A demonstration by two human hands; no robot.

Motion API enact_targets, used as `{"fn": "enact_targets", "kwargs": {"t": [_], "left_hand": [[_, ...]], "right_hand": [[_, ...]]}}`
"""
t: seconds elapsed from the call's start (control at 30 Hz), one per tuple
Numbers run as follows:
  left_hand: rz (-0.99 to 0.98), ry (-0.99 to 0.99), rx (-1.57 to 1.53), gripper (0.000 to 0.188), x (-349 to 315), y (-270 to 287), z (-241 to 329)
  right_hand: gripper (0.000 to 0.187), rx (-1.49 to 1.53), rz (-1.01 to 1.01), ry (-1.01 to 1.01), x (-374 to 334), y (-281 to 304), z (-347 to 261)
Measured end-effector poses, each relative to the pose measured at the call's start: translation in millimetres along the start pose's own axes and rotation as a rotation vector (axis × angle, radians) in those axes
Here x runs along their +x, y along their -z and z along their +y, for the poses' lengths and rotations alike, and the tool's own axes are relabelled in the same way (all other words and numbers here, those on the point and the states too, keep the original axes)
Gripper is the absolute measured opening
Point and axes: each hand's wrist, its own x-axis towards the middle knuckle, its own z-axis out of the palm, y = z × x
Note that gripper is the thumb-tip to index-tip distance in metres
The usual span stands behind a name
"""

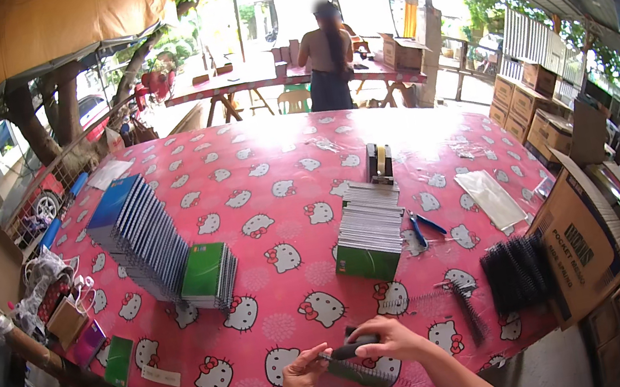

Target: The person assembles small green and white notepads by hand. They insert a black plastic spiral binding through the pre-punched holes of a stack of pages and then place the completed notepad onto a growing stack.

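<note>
At the table's near edge, my left hand (pixel 302 381) is closed, fingers pinched at the end of a small green notebook (pixel 361 375) with a wire spiral along its edge. My right hand (pixel 392 339) is closed on a dark, rounded tool (pixel 352 347), held over the notebook's left end; its exact kind is hidden by my fingers. Loose black spiral coils (pixel 469 310) lie right of my right hand. Beyond my hands is a row of green-covered notebooks (pixel 371 261), fanned out away from me. Blue-handled pliers (pixel 427 229) rest beside that row.
A tall notebook stack (pixel 139 238) and a shorter green one (pixel 209 274) stand left. A tape dispenser (pixel 379 162) sits farther back. On the right are a pile of black coils (pixel 516 272) and an open cardboard box (pixel 581 242). Another person (pixel 325 55) stands at a far table.
</note>
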Motion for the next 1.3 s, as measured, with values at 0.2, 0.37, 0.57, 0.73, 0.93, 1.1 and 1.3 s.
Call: {"fn": "enact_targets", "kwargs": {"t": [0.2,0.37,0.57,0.73,0.93,1.1,1.3], "left_hand": [[0.051,0.168,0.018,0.025,-4.7,6.1,-2.3],[-0.035,-0.022,0.206,0.023,4.6,-6.2,21.8],[-0.095,-0.346,0.617,0.015,17.1,-48.8,52.5],[-0.011,-0.525,0.763,0.012,12.9,-60.4,59.6],[-0.025,-0.666,0.856,0.014,12.5,-63.1,62.5],[-0.100,-0.759,0.894,0.016,18.6,-56.9,61.6],[-0.082,-0.722,0.857,0.013,16.0,-53.6,56.4]], "right_hand": [[0.054,-0.380,0.209,0.105,1.4,-3.3,3.0],[0.059,-0.813,0.613,0.303,-8.6,-1.1,-20.8],[0.025,-0.358,0.537,0.430,-10.8,-43.1,-49.8],[0.020,-0.190,0.639,0.406,-13.3,-47.9,-43.4],[0.023,-0.076,0.574,0.367,-12.8,-50.3,-36.0],[0.029,-0.067,0.512,0.308,-11.3,-43.9,-36.8],[0.031,0.089,0.442,0.302,-9.9,-42.4,-25.6]]}}
